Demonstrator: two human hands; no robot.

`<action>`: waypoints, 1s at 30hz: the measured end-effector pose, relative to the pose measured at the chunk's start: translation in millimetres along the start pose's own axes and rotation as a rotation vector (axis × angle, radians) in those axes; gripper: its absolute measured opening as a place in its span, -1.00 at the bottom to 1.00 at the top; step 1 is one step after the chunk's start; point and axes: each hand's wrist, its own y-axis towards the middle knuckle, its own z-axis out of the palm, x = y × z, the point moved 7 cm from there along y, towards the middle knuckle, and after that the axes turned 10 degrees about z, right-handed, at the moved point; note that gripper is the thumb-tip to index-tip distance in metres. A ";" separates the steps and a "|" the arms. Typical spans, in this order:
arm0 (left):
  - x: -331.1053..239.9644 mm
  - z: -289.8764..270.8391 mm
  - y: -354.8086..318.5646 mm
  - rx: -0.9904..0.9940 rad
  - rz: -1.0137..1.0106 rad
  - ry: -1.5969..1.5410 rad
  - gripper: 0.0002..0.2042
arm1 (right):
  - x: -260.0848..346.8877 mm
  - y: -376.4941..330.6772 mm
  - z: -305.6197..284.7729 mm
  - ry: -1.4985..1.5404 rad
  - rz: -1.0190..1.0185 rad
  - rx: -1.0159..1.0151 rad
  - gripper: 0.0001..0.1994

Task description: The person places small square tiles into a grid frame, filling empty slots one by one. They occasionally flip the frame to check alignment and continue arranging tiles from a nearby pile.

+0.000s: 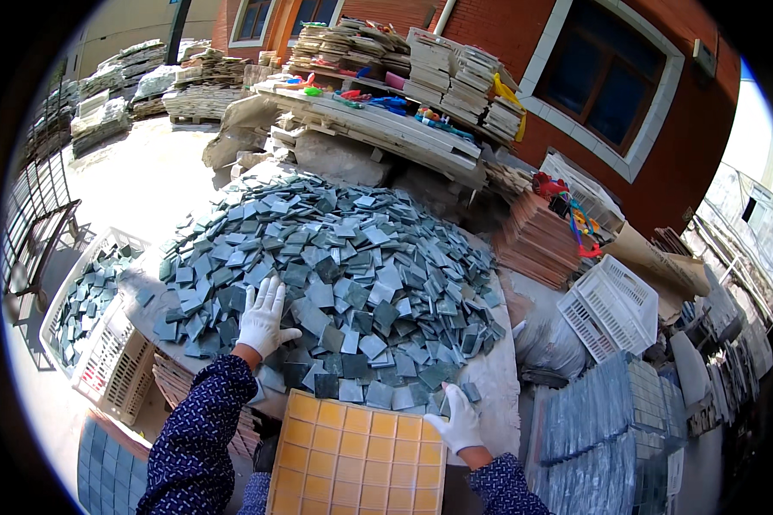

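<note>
While left hand splays, seemingly empty, 11 o'clock off tray, right hand half-curls at 2, hold unclear. Pinch tiles edgewise!

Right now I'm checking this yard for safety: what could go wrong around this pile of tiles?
The pile of tiles is loose and sloping, so tiles might slide onto the left hand, spread at its front. Some lie right by the far edge of the yellow tray and could tip in and perhaps chip. The right hand is by the tray's corner, so a sliding tile might pinch it.
</note>
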 end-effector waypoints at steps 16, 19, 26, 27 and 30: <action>-42.3 17.6 111.1 -0.007 -0.141 -0.185 -0.19 | 46.6 201.5 81.6 -0.382 -0.425 -0.006 0.04; -72.4 26.1 109.1 -0.054 0.095 -0.263 -0.23 | 38.7 215.1 86.3 -0.246 -0.397 -0.212 -0.02; -46.3 7.9 101.4 -0.298 0.025 -0.335 -0.35 | 56.1 237.3 94.5 -0.159 -0.248 -0.243 -0.13; -29.4 16.2 102.8 -0.247 -0.183 -0.266 -0.36 | 56.7 238.0 93.8 -0.121 -0.219 -0.203 -0.12; -38.4 16.2 115.4 -0.018 -0.247 -0.179 -0.33 | 57.8 250.4 89.4 -0.035 -0.127 -0.136 -0.13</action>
